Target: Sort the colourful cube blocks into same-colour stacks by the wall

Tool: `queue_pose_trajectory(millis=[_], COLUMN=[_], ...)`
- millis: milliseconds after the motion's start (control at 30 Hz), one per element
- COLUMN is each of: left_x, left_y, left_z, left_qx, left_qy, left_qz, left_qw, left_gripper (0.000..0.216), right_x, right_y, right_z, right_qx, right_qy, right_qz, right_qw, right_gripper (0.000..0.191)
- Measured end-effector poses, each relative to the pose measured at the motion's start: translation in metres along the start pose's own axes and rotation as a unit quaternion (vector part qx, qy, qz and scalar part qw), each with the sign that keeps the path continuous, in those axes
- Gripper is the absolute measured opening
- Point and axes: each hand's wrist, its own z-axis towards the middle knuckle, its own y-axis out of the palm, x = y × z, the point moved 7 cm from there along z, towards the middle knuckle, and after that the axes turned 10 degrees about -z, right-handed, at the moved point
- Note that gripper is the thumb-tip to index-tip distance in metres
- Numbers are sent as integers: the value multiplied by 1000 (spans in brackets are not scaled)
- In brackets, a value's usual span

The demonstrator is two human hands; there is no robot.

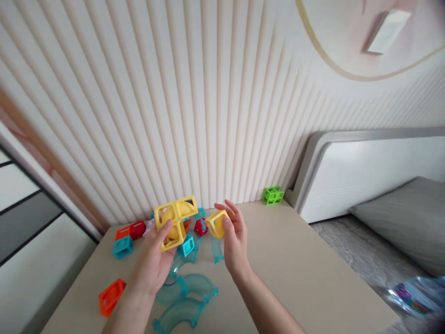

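My left hand (155,260) is closed around a cluster of joined yellow cube frames (175,220), held up above the beige table (295,269). My right hand (234,236) grips a single yellow cube piece (217,223) just to the right of that cluster, a small gap apart from it. Under my hands lie curved translucent teal track pieces (186,297) on the table.
Loose pieces lie on the table: an orange frame (111,296) at front left, a teal cube (122,247), red and orange cubes (132,230), a small red piece (200,227), a green cube (273,195) by the ribbed wall. A bed with a grey pillow (399,218) stands right.
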Motion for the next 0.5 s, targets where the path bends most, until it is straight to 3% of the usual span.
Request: queue_pose_trajectory(millis=[233, 500], left_x=[11, 21], left_y=[1, 1], left_z=[-9, -5], left_qx=[-23, -57], left_qy=[47, 51], left_qz=[-1, 4], left_qw=[999, 997], left_gripper=[55, 46], right_x=[16, 17], right_y=[55, 62], right_z=[-11, -7], right_qx=[-3, -84], right_qy=[-19, -17], right_qz=[-37, -31], right_qw=[999, 996], right_gripper=[44, 52])
